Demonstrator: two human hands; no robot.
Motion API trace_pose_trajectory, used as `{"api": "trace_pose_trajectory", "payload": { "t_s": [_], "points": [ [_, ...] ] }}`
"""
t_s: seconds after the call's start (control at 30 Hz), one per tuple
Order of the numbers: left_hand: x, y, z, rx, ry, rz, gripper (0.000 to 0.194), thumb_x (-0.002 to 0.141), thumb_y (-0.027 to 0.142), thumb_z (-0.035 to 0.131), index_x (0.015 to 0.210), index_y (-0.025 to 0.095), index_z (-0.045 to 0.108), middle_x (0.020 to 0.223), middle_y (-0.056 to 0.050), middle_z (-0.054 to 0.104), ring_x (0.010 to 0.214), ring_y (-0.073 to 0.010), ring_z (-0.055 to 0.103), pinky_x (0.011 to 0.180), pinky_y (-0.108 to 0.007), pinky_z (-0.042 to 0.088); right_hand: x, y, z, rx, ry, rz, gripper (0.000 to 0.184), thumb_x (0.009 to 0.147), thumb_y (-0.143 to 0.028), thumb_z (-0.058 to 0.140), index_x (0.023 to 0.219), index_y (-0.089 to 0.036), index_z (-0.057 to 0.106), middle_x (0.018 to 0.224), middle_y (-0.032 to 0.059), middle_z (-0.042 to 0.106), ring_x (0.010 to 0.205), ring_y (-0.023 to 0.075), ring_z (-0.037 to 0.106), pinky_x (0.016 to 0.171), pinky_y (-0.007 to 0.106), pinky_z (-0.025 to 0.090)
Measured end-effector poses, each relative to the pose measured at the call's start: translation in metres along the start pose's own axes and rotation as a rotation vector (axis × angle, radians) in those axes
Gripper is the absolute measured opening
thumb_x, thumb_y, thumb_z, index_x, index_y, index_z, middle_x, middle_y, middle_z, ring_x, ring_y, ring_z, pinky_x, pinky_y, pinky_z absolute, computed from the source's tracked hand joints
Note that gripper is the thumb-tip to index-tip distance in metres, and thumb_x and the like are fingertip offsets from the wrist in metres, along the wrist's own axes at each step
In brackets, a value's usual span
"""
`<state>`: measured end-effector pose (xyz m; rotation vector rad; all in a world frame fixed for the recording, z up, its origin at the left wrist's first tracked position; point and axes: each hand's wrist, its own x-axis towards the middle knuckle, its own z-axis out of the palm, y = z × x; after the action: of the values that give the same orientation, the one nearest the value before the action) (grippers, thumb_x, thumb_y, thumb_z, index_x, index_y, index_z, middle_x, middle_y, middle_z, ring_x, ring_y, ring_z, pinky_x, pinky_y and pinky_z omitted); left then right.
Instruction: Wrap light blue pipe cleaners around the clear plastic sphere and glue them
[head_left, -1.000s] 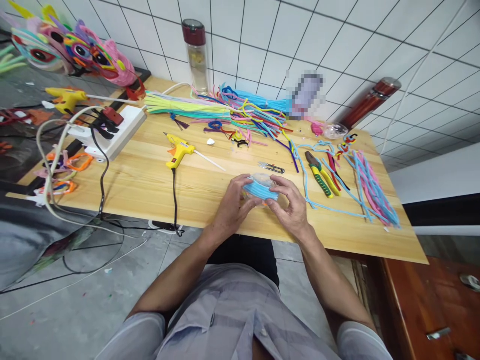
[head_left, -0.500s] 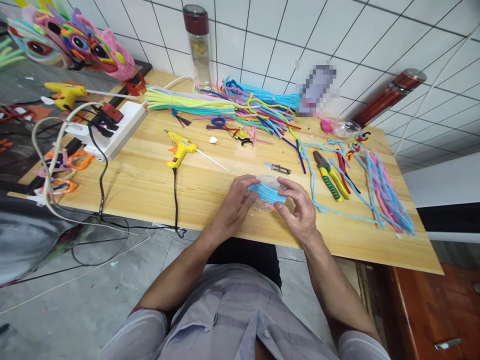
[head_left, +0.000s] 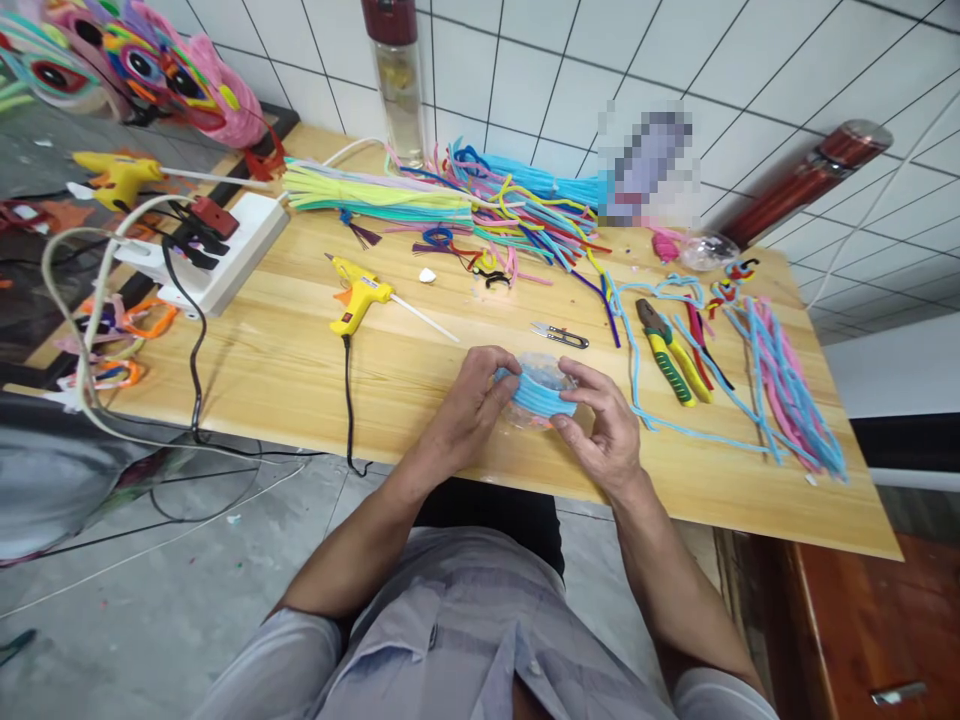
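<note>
Between my hands is a clear, rounded plastic piece [head_left: 551, 365] with rows of light-blue pipe cleaner [head_left: 541, 394] laid across it. My left hand [head_left: 480, 400] pinches its left side, thumb and fingers on the end of the blue rows. On the other side my right hand [head_left: 600, 420] grips the right edge, with its thumb below and its fingers above. A small orange patch shows under the blue rows. Just beyond lie thread snips [head_left: 561, 334]. Pliers with green and yellow handles [head_left: 670, 355] rest to the right of my right hand.
A yellow glue gun [head_left: 360, 295] with a glue stick lies on the left, its cord over the table edge. Behind are bundled pipe cleaners [head_left: 382, 200] and a bottle [head_left: 401, 90]. A white power strip [head_left: 240, 255] is at left, a red flask [head_left: 810, 185] at back right.
Both hands keep hold of the plastic piece and blue pipe cleaner. My left thumb has shifted up slightly along the rows. The view has shifted a little.
</note>
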<state>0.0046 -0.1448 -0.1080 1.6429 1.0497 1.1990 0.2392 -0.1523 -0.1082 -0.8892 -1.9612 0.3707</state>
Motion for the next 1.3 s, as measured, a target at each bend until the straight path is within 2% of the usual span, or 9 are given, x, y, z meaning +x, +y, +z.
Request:
{"api": "trace_pose_trajectory", "payload": {
  "t_s": [0.23, 0.7, 0.9, 1.1, 1.3],
  "points": [
    [0.002, 0.001, -0.003, 0.005, -0.009, -0.024, 0.011, 0.110, 0.034, 0.054, 0.108, 0.025, 0.060, 0.113, -0.005, 0.065, 0.116, -0.0231, 0.060, 0.109, -0.040, 0.052, 0.001, -0.002, 0.002, -0.016, 0.001, -0.009, 0.028, 0.101, -0.024, 0.076, 0.127, -0.031, 0.068, 0.147, 0.0130, 0.074, 0.135, 0.0334, 0.074, 0.106, 0.059, 0.067],
    [0.000, 0.000, 0.002, -0.054, 0.037, -0.075, 0.018, 0.109, 0.041, 0.058, 0.106, 0.024, 0.059, 0.118, -0.006, 0.063, 0.119, -0.0222, 0.060, 0.113, -0.040, 0.050, 0.001, -0.001, 0.003, -0.007, 0.014, -0.015, 0.026, 0.102, -0.025, 0.075, 0.127, -0.030, 0.068, 0.147, 0.0128, 0.074, 0.135, 0.0330, 0.074, 0.107, 0.059, 0.067],
    [-0.003, 0.002, 0.009, -0.194, 0.065, -0.217, 0.030, 0.104, 0.053, 0.066, 0.106, 0.024, 0.059, 0.125, -0.008, 0.059, 0.115, -0.0218, 0.060, 0.087, -0.032, 0.056, 0.002, -0.003, 0.004, -0.033, -0.005, -0.019, 0.031, 0.101, -0.022, 0.076, 0.129, -0.031, 0.067, 0.149, 0.0126, 0.073, 0.136, 0.0340, 0.073, 0.107, 0.060, 0.067],
    [-0.004, -0.001, 0.013, -0.301, 0.083, -0.284, 0.037, 0.100, 0.058, 0.071, 0.102, 0.023, 0.057, 0.140, -0.010, 0.062, 0.128, -0.0248, 0.062, 0.095, -0.034, 0.057, 0.002, -0.003, 0.006, -0.003, 0.011, -0.034, 0.031, 0.100, -0.020, 0.076, 0.129, -0.031, 0.068, 0.149, 0.0125, 0.073, 0.137, 0.0337, 0.073, 0.107, 0.060, 0.067],
    [-0.005, -0.003, 0.018, -0.383, 0.100, -0.306, 0.041, 0.097, 0.060, 0.073, 0.100, 0.023, 0.055, 0.147, -0.009, 0.064, 0.128, -0.0252, 0.065, 0.103, -0.039, 0.058, 0.001, -0.004, 0.007, -0.007, 0.012, -0.035, 0.033, 0.099, -0.019, 0.077, 0.128, -0.031, 0.068, 0.150, 0.0122, 0.072, 0.138, 0.0333, 0.073, 0.108, 0.060, 0.067]
  ]
}}
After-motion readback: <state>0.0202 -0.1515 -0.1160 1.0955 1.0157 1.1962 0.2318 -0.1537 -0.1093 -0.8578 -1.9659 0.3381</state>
